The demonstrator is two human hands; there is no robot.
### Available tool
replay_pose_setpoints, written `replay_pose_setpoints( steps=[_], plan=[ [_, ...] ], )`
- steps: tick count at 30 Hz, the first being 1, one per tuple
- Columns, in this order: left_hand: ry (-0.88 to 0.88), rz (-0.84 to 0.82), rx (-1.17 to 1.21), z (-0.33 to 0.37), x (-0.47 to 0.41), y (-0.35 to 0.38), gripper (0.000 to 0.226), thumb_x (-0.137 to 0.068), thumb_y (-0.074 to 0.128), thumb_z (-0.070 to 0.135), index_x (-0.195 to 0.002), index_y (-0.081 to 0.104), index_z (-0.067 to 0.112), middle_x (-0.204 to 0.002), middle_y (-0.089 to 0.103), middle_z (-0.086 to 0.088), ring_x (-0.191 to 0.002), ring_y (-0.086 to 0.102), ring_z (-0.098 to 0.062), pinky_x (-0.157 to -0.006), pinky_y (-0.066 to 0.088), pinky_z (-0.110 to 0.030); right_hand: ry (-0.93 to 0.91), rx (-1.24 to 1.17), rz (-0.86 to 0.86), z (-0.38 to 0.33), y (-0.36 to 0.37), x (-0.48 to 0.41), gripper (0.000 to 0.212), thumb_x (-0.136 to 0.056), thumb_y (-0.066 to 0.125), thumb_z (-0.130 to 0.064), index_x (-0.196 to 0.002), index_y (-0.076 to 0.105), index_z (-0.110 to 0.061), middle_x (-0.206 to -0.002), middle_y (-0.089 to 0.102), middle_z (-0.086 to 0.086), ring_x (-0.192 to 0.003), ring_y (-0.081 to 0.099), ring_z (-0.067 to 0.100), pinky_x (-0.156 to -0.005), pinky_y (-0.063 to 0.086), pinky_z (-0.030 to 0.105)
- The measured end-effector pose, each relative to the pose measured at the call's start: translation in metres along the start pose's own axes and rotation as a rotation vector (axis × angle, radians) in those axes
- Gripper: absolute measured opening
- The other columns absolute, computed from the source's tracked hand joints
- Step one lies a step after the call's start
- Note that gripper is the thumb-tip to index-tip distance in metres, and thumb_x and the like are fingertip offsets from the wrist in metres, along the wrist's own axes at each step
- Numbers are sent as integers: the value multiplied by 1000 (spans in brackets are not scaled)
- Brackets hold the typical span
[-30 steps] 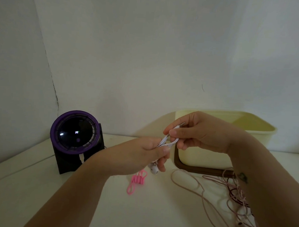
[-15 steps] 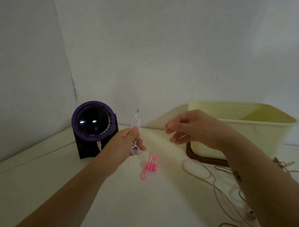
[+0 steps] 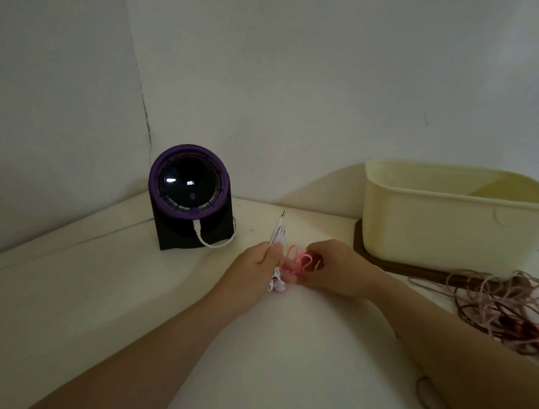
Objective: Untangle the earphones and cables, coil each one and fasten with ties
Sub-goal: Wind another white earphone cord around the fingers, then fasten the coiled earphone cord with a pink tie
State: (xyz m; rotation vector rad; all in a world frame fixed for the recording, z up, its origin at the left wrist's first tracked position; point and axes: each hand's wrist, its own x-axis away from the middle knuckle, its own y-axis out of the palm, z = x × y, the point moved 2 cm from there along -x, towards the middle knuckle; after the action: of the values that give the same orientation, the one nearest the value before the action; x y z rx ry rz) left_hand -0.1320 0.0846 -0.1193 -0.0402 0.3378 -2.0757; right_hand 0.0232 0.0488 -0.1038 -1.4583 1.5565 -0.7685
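Here left hand (image 3: 253,267) grips coiled earphones (image 3: 278,235); right hand (image 3: 336,269) pinches pink ties (image 3: 299,257).

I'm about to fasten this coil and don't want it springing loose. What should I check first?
1. Coil secured: left hand grips the white earphones mid-bundle: ok.
2. Loose end tucked: the jack plug sticks up free above the hand: not ok.
3. Ends gathered: the earbuds hang together below the hand: ok.
4. Tie in hand: right hand pinches the pink ties: ok.
5. One tie separated from the bunch: cannot tell.
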Motion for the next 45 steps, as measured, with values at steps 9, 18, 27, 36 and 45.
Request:
replay_pose_setpoints(
  steps=[9,18,27,36,45],
  plan=[
    [114,21,-212,-2,1,2,39,-100,36,39,-89,66,16,-91,69,-17,-59,63,-7,-69,48,-33,-42,-182,-102,8,-4,0,22,-82,71,-22,-79,65,-1,-63,51,-2,-57,38,6,-54,32,18],
    [-6,1,180,14,2,3,40,-102,33,25,-84,57,-1,-76,68,-7,-57,62,-11,-51,47,-23,71,-531,50,8,-49,26,4,-85,67,-5,-84,67,-9,-75,69,4,-64,63,7,-64,53,21],
    [211,23,426,128,6,29,40,-101,36,30,-69,46,10,-67,69,-6,-61,65,-20,-59,54,-32,-149,-603,381,-42,-132,67,6,-85,66,-9,-86,69,-4,-85,72,16,-72,68,18,-73,58,26],
    [592,171,-191,185,17,70,35,-100,33,36,-74,52,22,-72,60,5,-60,59,4,-56,43,-9,-141,-398,635,-44,-165,91,16,-82,69,-25,-78,71,-10,-68,72,-2,-57,62,-2,-58,50,15],
    [633,251,-260,175,2,75,37,-100,32,33,-76,56,16,-72,62,5,-64,57,-7,-59,40,-16,0,-235,534,-31,-182,102,22,-79,71,-25,-96,56,-24,-70,72,-7,-62,66,3,-63,55,20]
  ],
)
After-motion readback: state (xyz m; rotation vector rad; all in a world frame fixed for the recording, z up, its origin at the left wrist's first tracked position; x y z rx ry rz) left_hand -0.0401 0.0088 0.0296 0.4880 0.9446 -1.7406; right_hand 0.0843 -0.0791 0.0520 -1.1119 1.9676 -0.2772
